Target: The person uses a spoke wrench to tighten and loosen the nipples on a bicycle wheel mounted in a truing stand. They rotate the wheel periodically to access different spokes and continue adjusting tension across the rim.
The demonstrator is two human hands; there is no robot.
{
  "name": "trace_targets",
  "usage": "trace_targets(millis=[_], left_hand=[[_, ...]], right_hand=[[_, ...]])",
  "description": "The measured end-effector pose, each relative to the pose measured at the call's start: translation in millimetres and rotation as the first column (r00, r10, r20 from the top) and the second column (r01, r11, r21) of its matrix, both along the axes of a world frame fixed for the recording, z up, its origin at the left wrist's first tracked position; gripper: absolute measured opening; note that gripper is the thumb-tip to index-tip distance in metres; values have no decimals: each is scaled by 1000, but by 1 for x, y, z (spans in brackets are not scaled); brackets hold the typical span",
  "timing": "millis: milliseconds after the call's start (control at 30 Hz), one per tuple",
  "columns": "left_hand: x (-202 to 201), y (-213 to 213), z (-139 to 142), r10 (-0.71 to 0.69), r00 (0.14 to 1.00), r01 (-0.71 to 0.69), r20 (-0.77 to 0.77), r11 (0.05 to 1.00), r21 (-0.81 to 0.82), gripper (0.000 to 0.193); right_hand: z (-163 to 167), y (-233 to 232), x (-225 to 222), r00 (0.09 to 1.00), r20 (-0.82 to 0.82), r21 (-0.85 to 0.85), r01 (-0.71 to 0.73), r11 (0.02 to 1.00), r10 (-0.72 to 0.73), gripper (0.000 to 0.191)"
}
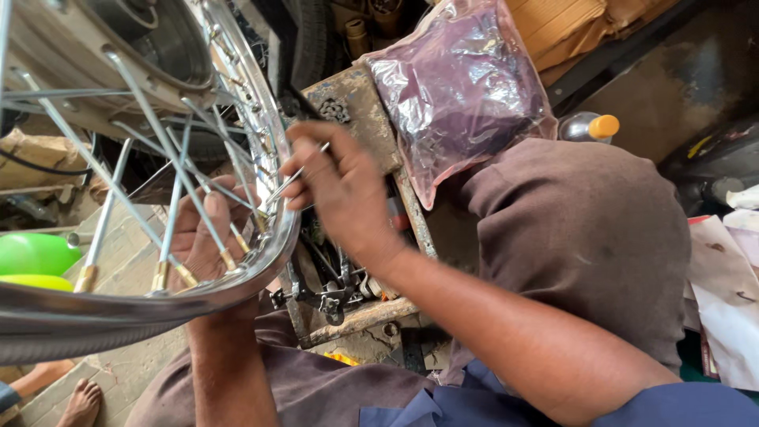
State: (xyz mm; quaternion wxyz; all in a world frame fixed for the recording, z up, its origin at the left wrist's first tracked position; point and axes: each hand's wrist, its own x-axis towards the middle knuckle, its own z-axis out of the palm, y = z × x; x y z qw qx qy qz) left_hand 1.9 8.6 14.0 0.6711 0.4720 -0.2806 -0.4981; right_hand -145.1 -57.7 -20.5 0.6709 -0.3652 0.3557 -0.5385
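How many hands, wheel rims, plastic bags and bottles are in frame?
Hands: 2, left hand behind the spokes, right hand pinching a spoke
Wheel rim: 1
Plastic bag: 1
Bottle: 1
Total: 5

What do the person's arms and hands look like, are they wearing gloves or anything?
No gloves. The left hand and the right hand are both bare, and so are the forearms. No watch, ring or bracelet shows. Blue cloth shows at the right upper arm, probably a short sleeve. The left arm's sleeve is out of view.
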Motion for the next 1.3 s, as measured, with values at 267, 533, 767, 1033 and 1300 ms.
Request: trace_targets(millis=[267, 533, 767, 1033, 1300], left_hand=[[5, 5, 2, -8, 1000, 8, 17, 1000, -20, 20], [8, 4, 2, -22, 1000, 23, 14, 997, -80, 18], [5, 5, 0, -22, 1000, 23, 15, 999, -24, 25], [5, -2, 2, -24, 997, 25, 73, 1000, -2, 27], [4, 2, 2, -3, 1000, 3, -8, 1000, 4, 26]], right_hand=[[25, 1, -2, 984, -29, 99, -174, 980, 178, 38], [-17, -26, 9, 969, 66, 367, -246, 897, 239, 34], [6, -4, -2, 998, -42, 71, 56, 996, -53, 32], [26, 44, -6, 888, -390, -579, -29, 815, -245, 22], [17, 51, -5, 873, -379, -744, -90, 662, -307, 22]])
